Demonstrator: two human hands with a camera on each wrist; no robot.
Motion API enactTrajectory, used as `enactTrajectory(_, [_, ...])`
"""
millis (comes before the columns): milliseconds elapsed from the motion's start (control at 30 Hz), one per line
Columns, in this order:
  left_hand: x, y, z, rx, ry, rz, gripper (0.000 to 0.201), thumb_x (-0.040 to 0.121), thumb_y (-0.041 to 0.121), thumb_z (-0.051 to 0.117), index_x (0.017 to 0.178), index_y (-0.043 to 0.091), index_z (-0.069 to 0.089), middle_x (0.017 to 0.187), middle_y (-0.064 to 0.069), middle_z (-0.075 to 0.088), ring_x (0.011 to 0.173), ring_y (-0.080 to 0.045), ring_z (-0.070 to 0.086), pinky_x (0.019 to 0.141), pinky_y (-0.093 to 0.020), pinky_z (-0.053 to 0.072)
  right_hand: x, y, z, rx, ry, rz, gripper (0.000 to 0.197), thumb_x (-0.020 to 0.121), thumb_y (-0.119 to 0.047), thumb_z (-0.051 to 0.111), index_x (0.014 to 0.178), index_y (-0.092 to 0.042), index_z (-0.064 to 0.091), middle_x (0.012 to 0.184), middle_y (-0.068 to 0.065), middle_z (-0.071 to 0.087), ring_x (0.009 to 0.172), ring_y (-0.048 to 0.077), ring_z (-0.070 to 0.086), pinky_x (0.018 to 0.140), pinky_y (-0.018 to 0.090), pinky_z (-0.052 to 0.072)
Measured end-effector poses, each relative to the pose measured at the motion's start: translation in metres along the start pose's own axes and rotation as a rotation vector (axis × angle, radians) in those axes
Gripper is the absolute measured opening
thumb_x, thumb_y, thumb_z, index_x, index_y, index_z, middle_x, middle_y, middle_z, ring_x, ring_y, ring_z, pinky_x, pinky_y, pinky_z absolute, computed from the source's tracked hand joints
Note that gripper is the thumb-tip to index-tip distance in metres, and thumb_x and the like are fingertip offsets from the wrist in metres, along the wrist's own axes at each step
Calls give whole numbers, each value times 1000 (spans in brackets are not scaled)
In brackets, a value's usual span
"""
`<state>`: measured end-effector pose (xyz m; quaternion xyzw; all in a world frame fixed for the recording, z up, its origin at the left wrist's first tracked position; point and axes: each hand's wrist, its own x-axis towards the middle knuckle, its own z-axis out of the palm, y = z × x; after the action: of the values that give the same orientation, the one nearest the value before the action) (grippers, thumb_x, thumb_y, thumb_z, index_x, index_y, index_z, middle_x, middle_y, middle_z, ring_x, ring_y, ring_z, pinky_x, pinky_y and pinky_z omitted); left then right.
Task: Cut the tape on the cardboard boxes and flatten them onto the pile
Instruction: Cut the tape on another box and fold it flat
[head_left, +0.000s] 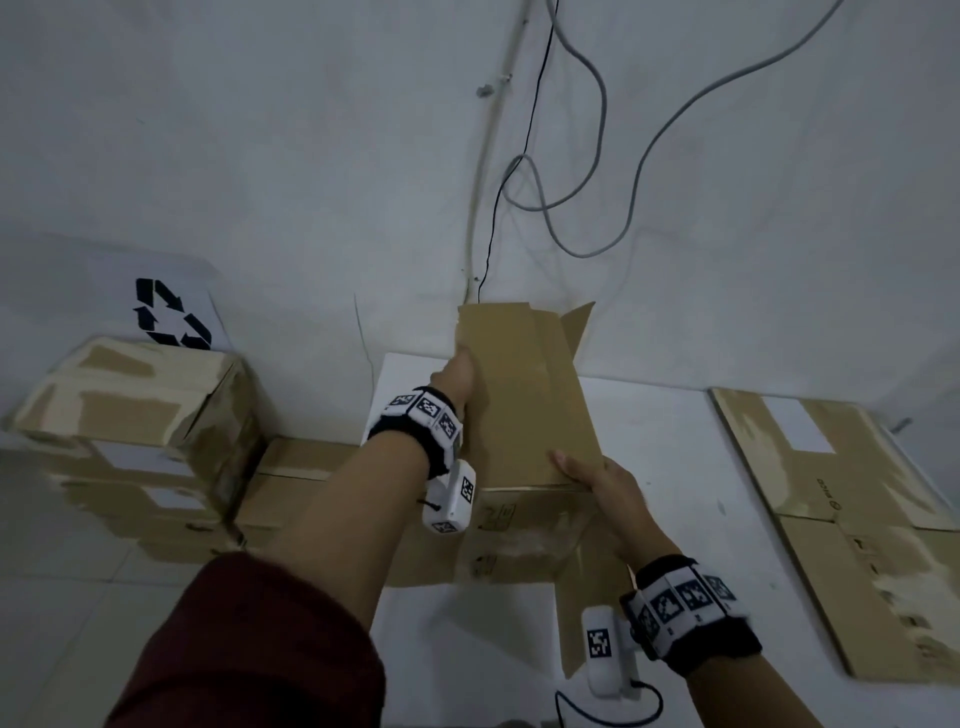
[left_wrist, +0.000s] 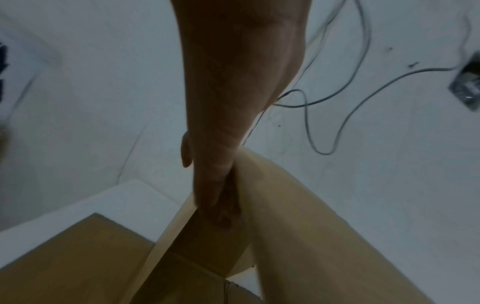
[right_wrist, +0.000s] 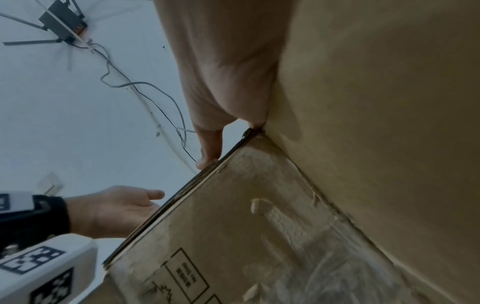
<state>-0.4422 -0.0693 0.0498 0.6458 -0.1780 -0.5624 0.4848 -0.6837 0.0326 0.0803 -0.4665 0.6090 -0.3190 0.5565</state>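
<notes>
1. Holding the box (head_left: 524, 395) at the middle of the desk (head_left: 675, 447), both hands work its upper panel, which tilts up toward the wall.
2. Left hand (head_left: 457, 371) grips the panel's far left edge; the left wrist view shows its fingers (left_wrist: 218, 205) reaching down between two cardboard layers, though blur hides how tightly they close.
3. Right hand (head_left: 597, 478) pinches the near right corner, thumb on top; only the right wrist view shows a fingertip (right_wrist: 207, 158) on the layered edge and printed marks on the side.
4. Taped boxes (head_left: 135, 431) crowd the left.
5. Flat pile (head_left: 841, 519) lies at the right, with bare desk between it and the box.
</notes>
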Motion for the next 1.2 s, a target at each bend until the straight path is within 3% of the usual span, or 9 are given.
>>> enactTrajectory(133, [44,-15,-7,-385,66,-140,133,38,86,59,149,22,27,144,-17,44,123,-38,49,104,-55,37,1,-3,-1,-13,-13,2,53,76,-36,82,119,-12,64,108,0,71,94,13,67,67,18,56])
enactTrajectory(267, [-70,31,9,-369,253,66,82,91,48,53,152,13,11,148,-14,36,133,-34,38,110,-39,30,6,-9,-1,2,-43,33,53,77,-33,82,121,-9,64,109,1,72,95,15,68,67,19,55])
enactTrajectory(367, [-71,47,0,-90,294,330,64,97,29,53,150,12,20,144,-5,40,127,-21,42,95,-21,30,12,-10,-1,-29,-47,35,52,77,-36,82,118,-11,64,110,2,71,96,16,68,60,16,53])
enactTrajectory(500, [-65,47,-4,327,-220,16,83,94,44,55,153,13,7,149,-12,36,128,-29,42,104,-39,37,23,-14,8,-75,-6,-42,70,78,-39,80,133,-14,46,122,-1,60,105,18,62,85,28,51])
enactTrajectory(567, [-70,35,2,740,-260,-34,119,84,54,64,146,12,-29,160,-17,8,143,-36,21,116,-47,25,31,-19,14,-135,4,-133,79,80,-44,77,141,-25,30,128,-2,51,113,19,56,94,32,49])
enactTrajectory(633, [-81,17,6,1020,-247,-30,142,67,67,73,143,15,-36,160,-15,-13,147,-36,3,119,-48,15,42,-23,20,-307,-26,-193,88,77,-65,69,147,-32,25,143,-1,46,127,22,50,107,41,44])
enactTrajectory(800, [-97,-24,-2,1006,-189,242,146,61,61,80,145,20,-33,157,-18,7,139,-33,30,109,-42,31,54,-36,22,-433,-120,-153,95,81,-74,55,154,-24,23,155,2,35,140,23,38,115,38,32])
enactTrajectory(1000, [-83,-50,-13,848,-156,365,144,60,62,80,143,30,-34,155,-15,17,133,-32,37,109,-45,37,45,-35,18,-435,-194,-96,126,55,-103,28,156,-28,19,159,-2,29,144,18,30,112,31,24])
enactTrajectory(1200, [-84,-82,-19,799,-146,410,130,72,57,73,145,30,-31,153,-15,24,130,-29,42,105,-38,37,46,-10,15,-525,-342,24,137,51,-95,55,157,-27,-1,161,0,19,146,22,25,115,35,24])
